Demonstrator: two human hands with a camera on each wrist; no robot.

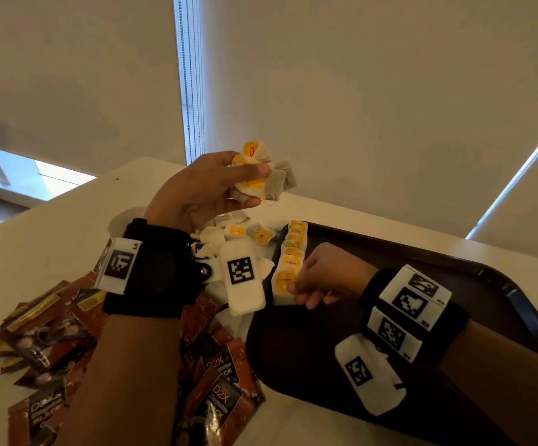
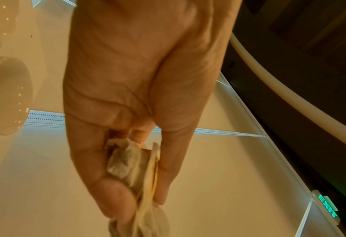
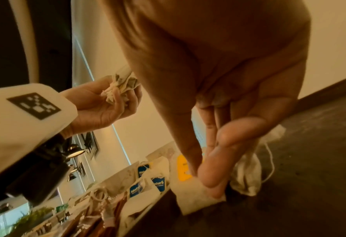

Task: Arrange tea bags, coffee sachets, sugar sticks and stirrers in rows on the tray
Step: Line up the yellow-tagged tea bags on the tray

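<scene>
The left hand (image 1: 197,191) clutches a bunch of tea bags (image 1: 263,173); below it, the right hand (image 1: 322,273) pinches the nearest tea bag (image 1: 285,286) of the tray (image 1: 438,262) row.

Pale paper tea bags with round yellow tags (image 1: 288,262) line the dark brown plastic tray (image 1: 422,252). At eight o'clock, glossy red-brown coffee sachets with gold edges (image 1: 52,333) cover the cream counter (image 1: 52,220).

"D2X BLACK" on coffee sachets (image 1: 219,392); "Nature" on blue tea-bag tags (image 3: 158,184); green "EXIT" sign (image 2: 328,206).
</scene>
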